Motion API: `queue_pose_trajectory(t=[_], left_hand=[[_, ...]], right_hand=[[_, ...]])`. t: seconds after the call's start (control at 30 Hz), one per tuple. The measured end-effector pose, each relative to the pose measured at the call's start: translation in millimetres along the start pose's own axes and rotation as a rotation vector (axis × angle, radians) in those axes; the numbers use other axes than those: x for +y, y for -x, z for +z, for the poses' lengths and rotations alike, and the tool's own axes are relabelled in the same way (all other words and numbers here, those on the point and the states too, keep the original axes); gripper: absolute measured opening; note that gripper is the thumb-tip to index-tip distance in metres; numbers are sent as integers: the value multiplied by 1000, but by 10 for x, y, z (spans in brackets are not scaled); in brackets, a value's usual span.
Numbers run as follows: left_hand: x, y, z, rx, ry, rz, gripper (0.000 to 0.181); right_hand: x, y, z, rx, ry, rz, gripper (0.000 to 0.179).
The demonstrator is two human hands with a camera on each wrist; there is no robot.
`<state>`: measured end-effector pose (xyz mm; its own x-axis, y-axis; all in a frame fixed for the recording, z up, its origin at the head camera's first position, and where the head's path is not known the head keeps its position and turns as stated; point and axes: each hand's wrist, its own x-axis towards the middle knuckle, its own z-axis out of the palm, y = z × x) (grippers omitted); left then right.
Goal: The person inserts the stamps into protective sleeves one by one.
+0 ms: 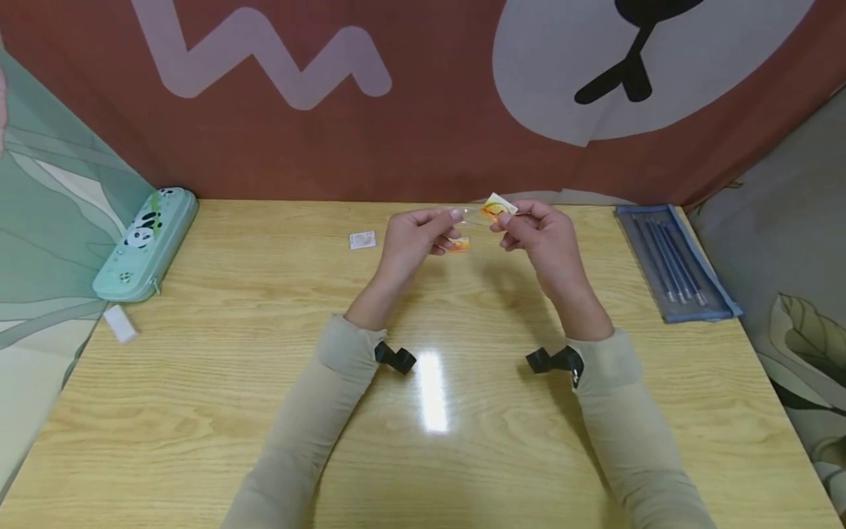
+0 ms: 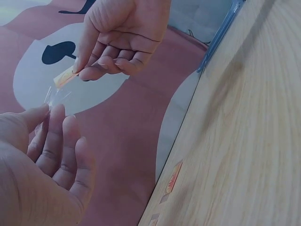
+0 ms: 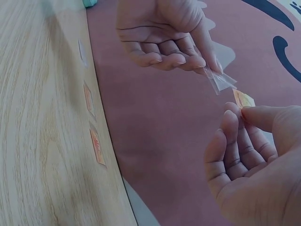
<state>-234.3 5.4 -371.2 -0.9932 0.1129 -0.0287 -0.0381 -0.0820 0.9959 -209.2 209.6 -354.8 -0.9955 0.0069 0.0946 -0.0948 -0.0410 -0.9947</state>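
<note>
My left hand (image 1: 413,239) pinches a small clear plastic sleeve (image 3: 221,84) between thumb and index finger. Facing it, my right hand (image 1: 545,235) pinches a small orange-and-white stamp-like paper (image 1: 497,206) by its edge. Both are held above the far part of the table, the sleeve and the paper close together. Whether they touch I cannot tell. Beneath the left hand lies an orange paper (image 1: 459,244), partly hidden by fingers in the head view. The right wrist view shows another orange paper (image 3: 96,146) near it. Left of the hands lies a whitish stamp-like paper (image 1: 362,239).
A mint pencil case with pandas (image 1: 147,242) lies at the table's left edge, a small white block (image 1: 120,323) beside it. At the right edge lies a blue-edged mesh pouch (image 1: 677,264) with several slim sticks inside. A reddish-brown patterned cloth (image 1: 423,147) hangs behind the table.
</note>
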Motion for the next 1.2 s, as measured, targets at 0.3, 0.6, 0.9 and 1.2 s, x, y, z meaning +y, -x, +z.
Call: queue_pose_trajectory(t=[0.3,0.6,0.9,1.2], left_hand=[[-4,-19,5,-6,2,18,27],[3,-7,27,0,9,24,26],[-50,17,17,20,-62,102,29],[-66,-1,15,38,-153,103,28]], right_hand=[[23,-16,6,0,57,-34,3],[54,-20,-3,9,231,-25,9],[6,-4,-53,-31,341,42,28],[18,-29,-113,-78,386,62,30]])
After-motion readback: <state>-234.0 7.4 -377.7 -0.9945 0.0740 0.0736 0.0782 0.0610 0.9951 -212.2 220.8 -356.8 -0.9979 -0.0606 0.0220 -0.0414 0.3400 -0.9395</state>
